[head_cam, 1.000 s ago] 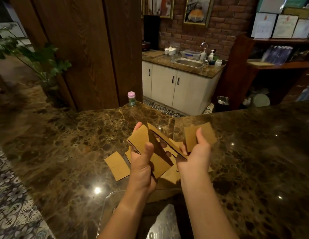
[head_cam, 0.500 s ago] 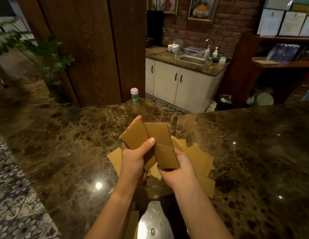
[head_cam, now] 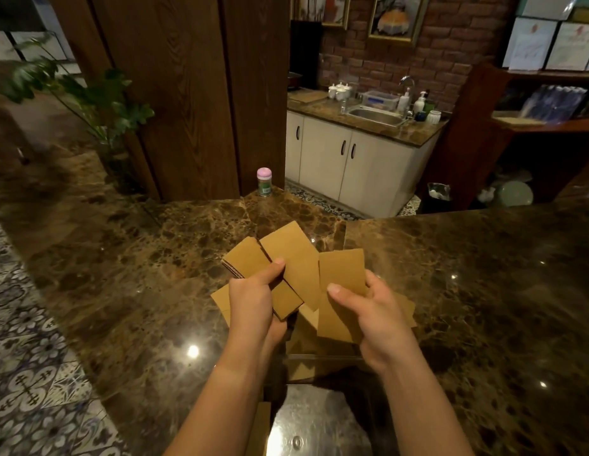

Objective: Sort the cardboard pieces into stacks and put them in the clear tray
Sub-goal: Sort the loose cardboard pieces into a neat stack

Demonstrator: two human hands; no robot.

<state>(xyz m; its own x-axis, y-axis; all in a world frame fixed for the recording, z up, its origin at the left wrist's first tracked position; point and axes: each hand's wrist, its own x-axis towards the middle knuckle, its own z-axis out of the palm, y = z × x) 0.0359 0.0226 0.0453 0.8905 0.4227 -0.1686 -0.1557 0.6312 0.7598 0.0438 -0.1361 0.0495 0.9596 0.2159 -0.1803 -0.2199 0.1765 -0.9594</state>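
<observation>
Both hands are raised above the marble counter, close together but not touching.

Left hand: fingers curled round a small stack of cardboard pieces, thumb pressed on the top face. The corrugated edges of the stack show at its left side. One longer piece stands out from the stack, angled up and to the right.

Right hand: pinches a single cardboard piece, thumb on the near face, fingers behind it. This piece is held roughly upright, just beside the left hand's stack; whether the two touch cannot be told.

Loose cardboard pieces lie flat on the counter under and behind both hands; edges show left of the left hand and right of the right hand. Their number cannot be told, since the hands cover most of them.

Clear tray: on the counter at the near edge, between the forearms. Only part of its rim and wall shows. A cardboard piece shows through it; contents otherwise unclear.

Far edge of the counter: a small jar with a pink lid, upright, well apart from the cardboard.
</observation>
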